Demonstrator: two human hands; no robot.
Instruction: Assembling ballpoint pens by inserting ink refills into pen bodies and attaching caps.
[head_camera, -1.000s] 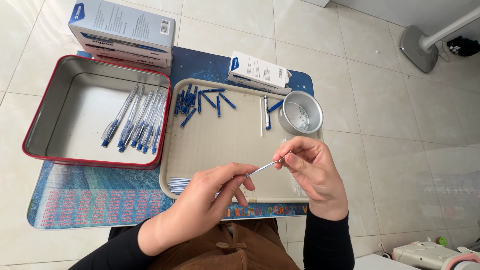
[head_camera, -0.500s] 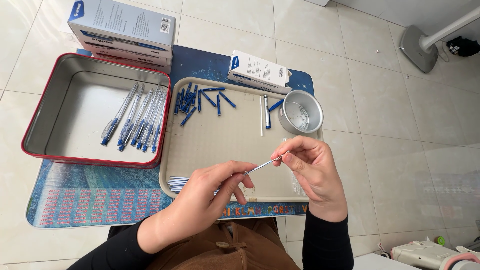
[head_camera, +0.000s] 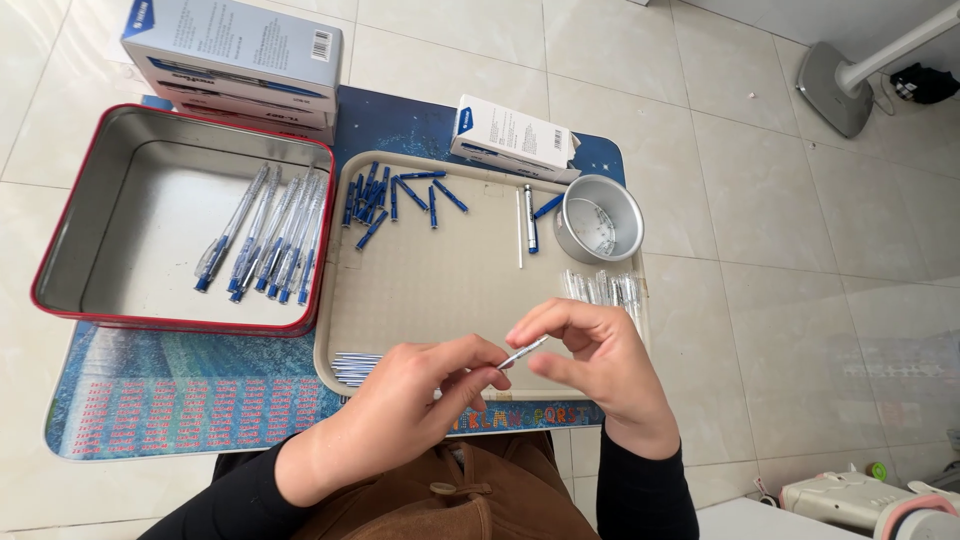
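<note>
Pen part (head_camera: 522, 353), a thin silvery-clear piece, sits between both hands just above the near edge of the beige tray (head_camera: 450, 290). Left hand (head_camera: 420, 405) is pinched narrow on its near end; right hand (head_camera: 590, 360) is curled over the far end, fingertips closed on it. To do this fitting well, I judge the two ends should stay in line, held over the tray so a dropped piece lands there, with light pressure since the part looks slender.

Around them: loose blue caps (head_camera: 395, 195) at the tray's far side, a small round metal tin (head_camera: 598, 218), clear barrels (head_camera: 605, 288) beside the right hand, thin refills (head_camera: 352, 367) near the left. Finished pens (head_camera: 265, 240) lie in the red-rimmed tin (head_camera: 60, 250).

Against the earlier frame: hands have dropped slightly toward the body; grip and everything on the tray are unchanged
</note>
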